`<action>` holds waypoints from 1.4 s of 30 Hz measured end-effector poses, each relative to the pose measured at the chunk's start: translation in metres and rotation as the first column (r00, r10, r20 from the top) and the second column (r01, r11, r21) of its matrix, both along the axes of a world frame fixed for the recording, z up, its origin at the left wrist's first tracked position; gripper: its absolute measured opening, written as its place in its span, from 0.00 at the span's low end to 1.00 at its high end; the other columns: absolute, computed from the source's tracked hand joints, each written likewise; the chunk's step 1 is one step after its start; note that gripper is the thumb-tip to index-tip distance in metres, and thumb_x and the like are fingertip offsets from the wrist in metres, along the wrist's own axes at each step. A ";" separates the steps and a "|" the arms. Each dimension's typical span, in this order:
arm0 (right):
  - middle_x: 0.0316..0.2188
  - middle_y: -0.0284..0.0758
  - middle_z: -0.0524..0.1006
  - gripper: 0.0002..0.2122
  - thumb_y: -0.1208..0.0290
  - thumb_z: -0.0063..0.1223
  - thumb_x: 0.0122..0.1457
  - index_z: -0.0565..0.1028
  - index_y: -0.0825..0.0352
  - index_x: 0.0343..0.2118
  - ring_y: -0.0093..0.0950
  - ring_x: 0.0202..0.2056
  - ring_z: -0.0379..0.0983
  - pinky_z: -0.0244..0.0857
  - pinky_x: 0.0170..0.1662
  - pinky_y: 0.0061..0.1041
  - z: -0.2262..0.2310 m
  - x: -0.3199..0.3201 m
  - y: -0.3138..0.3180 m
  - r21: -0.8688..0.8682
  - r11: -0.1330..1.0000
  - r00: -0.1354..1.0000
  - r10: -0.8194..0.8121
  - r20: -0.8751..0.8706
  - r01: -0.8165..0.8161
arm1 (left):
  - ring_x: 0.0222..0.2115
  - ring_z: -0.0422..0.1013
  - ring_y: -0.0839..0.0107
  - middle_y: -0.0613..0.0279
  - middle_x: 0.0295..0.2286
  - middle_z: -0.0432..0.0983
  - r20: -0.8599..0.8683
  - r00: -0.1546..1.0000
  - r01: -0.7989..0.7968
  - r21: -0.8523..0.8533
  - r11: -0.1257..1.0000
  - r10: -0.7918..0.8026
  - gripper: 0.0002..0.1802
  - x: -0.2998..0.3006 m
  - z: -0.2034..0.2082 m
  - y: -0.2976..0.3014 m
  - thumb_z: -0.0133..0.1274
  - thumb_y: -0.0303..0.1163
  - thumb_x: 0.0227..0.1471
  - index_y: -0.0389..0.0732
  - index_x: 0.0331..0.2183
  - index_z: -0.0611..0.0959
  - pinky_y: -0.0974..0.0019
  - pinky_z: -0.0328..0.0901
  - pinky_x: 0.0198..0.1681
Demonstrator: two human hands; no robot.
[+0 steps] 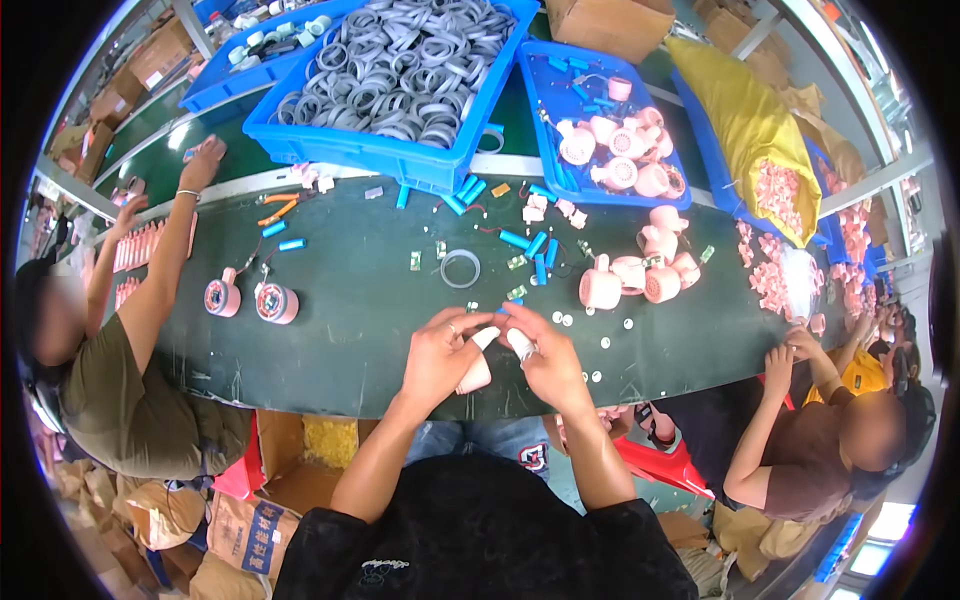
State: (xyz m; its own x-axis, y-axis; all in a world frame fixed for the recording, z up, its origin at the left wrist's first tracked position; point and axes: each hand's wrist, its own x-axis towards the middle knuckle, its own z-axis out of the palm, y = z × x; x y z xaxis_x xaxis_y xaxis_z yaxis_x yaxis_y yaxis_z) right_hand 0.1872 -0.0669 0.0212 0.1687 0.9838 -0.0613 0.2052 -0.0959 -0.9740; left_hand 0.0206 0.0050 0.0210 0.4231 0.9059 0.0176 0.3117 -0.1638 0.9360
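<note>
In front of me at the table's near edge, my left hand (440, 352) is closed around a pink plastic housing (476, 375), mostly hidden by the palm. My right hand (548, 362) meets it fingertip to fingertip, pinching a small blue battery cell (507, 307) that shows only in part. White coverings wrap both thumbs. Just beyond the fingers lie a grey ring (460, 268) and a small green circuit board (516, 293). White round discs (605, 343) are scattered to the right. Two pink fan bodies with wires, one of them here (277, 303), stand at the left.
A blue crate of grey rings (390, 75) stands at the back, beside a blue tray of pink fan bodies (620, 140). More pink bodies (600, 287) and blue cells (540, 250) lie mid-table. Orange pliers (278, 210) lie left. Co-workers sit at both sides.
</note>
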 end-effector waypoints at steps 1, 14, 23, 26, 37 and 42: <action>0.54 0.44 0.75 0.28 0.96 0.36 0.55 0.66 0.72 0.61 0.30 0.56 0.72 0.66 0.60 0.28 -0.009 0.004 -0.001 -0.055 0.998 0.994 0.005 -0.107 -0.011 | 0.29 0.77 0.74 0.61 0.33 0.79 -0.036 0.999 0.024 0.029 0.999 -0.023 0.16 0.001 0.007 0.000 0.61 0.22 0.49 0.43 0.42 0.87 0.71 0.69 0.31; 0.56 0.44 0.73 0.29 0.91 0.48 0.53 0.67 0.67 0.61 0.37 0.55 0.72 0.65 0.60 0.33 0.000 -0.003 -0.006 -0.054 0.997 0.987 0.040 -0.154 -0.049 | 0.30 0.77 0.72 0.60 0.34 0.80 0.082 0.994 -0.068 -0.001 0.998 0.068 0.11 0.001 -0.011 -0.005 0.59 0.22 0.50 0.41 0.38 0.87 0.69 0.71 0.33; 0.49 0.37 0.75 0.20 0.82 0.58 0.46 0.75 0.61 0.45 0.40 0.56 0.67 0.44 0.67 0.47 -0.003 0.005 0.005 0.214 0.968 0.867 0.009 0.497 -0.132 | 0.31 0.73 0.79 0.63 0.34 0.79 0.239 0.971 0.004 -0.122 0.992 0.025 0.14 -0.009 -0.020 -0.004 0.56 0.18 0.51 0.41 0.40 0.88 0.73 0.68 0.34; 0.41 0.34 0.79 0.17 0.83 0.55 0.48 0.75 0.63 0.43 0.31 0.46 0.77 0.39 0.70 0.46 -0.011 0.006 0.006 0.096 0.983 0.945 0.121 0.303 -0.157 | 0.31 0.74 0.78 0.64 0.34 0.80 0.237 0.971 0.020 -0.132 0.991 0.012 0.14 -0.012 -0.019 -0.005 0.57 0.18 0.51 0.41 0.40 0.88 0.73 0.68 0.34; 0.37 0.31 0.79 0.15 0.91 0.49 0.52 0.75 0.71 0.43 0.21 0.42 0.75 0.67 0.48 0.22 -0.021 0.001 0.004 -0.078 0.994 0.910 0.040 -0.413 -0.079 | 0.32 0.75 0.78 0.65 0.33 0.79 0.321 0.947 0.074 -0.219 0.973 0.001 0.12 -0.012 -0.018 -0.005 0.59 0.23 0.54 0.39 0.42 0.86 0.73 0.69 0.36; 0.36 0.32 0.79 0.09 0.81 0.57 0.60 0.75 0.72 0.43 0.20 0.40 0.76 0.68 0.45 0.20 -0.020 -0.003 0.001 -0.045 0.997 0.942 0.038 -0.333 -0.056 | 0.38 0.76 0.75 0.62 0.37 0.79 0.246 0.969 0.087 -0.256 0.963 -0.022 0.06 -0.013 -0.021 -0.004 0.57 0.23 0.58 0.35 0.39 0.83 0.70 0.72 0.42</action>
State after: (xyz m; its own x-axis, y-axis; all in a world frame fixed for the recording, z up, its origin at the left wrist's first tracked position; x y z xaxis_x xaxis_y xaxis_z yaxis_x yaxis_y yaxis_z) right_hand 0.1846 -0.0662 0.0008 0.0839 0.9838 -0.1583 -0.1231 -0.1474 -0.9814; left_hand 0.0081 0.0012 -0.0003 0.4843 0.8678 -0.1110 0.0712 0.0874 0.9936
